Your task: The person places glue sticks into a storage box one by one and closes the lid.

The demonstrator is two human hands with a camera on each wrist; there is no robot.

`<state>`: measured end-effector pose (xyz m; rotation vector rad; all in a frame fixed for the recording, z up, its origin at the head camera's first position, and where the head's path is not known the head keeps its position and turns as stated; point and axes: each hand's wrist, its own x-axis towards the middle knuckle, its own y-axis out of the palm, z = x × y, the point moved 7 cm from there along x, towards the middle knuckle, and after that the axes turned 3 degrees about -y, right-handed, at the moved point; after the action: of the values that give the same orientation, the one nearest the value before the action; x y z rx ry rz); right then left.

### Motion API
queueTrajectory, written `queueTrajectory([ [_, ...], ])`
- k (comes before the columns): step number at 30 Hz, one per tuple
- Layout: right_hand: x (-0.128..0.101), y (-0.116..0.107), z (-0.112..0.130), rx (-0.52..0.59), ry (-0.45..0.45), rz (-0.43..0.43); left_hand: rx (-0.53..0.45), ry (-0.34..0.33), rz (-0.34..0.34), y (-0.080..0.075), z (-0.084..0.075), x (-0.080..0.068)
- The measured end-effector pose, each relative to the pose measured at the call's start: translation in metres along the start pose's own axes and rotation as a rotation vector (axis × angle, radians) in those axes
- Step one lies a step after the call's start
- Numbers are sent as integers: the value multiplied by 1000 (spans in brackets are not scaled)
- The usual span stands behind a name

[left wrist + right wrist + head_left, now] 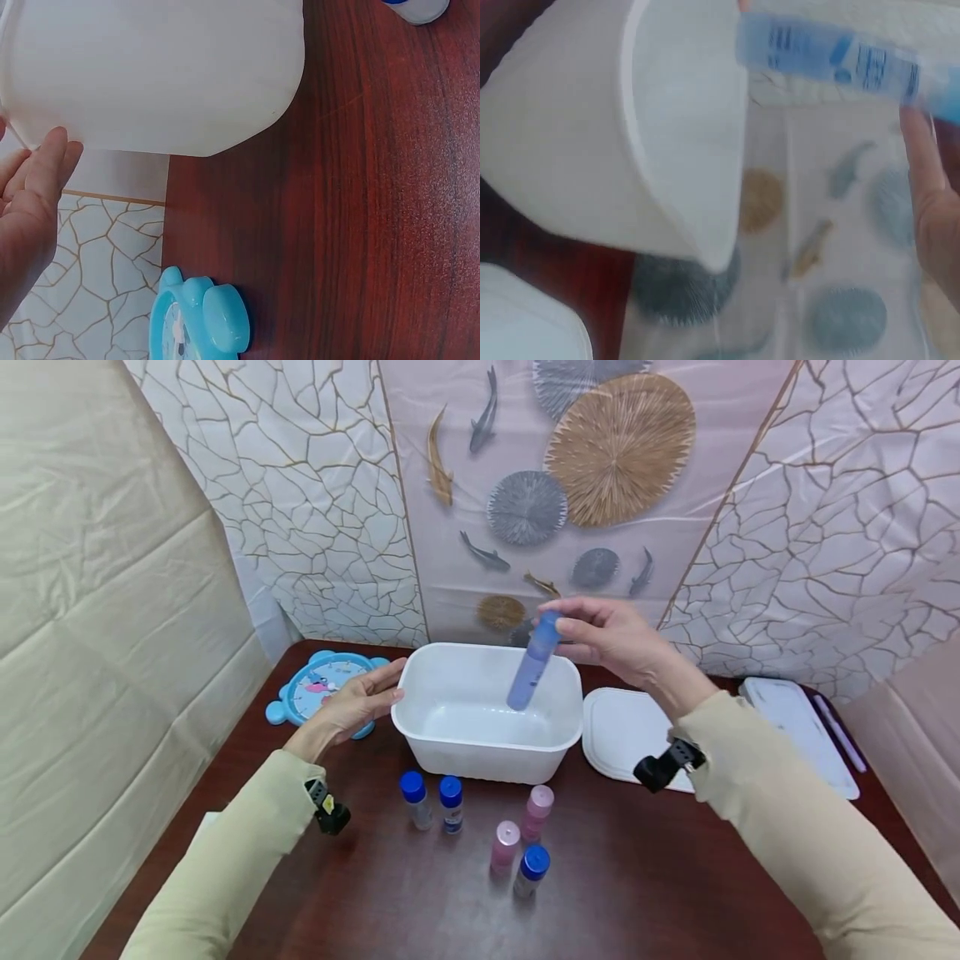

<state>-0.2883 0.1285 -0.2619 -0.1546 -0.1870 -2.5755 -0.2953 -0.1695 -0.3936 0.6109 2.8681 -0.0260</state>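
A white plastic tub (480, 762) stands upright on the dark wooden table. My right hand (611, 635) pinches a slim, translucent blue bottle (529, 675) by its capped upper end. The bottle slants down over the tub's opening, its lower end overlapping the inside in the head view. Printed markings on the blue bottle (832, 56) show, somewhat blurred, in the right wrist view. On the other side, my left hand (360, 700) touches the tub's left end near the rim with fairly straight fingers. The left wrist view shows these fingers (52, 161) against the tub's outer wall (172, 75).
Before the tub stand several small bottles, some with blue caps (412, 787), others pink (506, 845). A blue animal-shaped clock (300, 693) lies at the left. At the right are a white lid (622, 735), a white board (802, 735) and a purple pen (840, 733).
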Motion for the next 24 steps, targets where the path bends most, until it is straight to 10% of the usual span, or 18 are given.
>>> queueTrajectory([
  [8,42,21,-37,-216,159,-123,14,-1,-16,-1,0,1],
  [24,70,56,-89,-415,272,-107,21,-1,-19,2,-1,0],
])
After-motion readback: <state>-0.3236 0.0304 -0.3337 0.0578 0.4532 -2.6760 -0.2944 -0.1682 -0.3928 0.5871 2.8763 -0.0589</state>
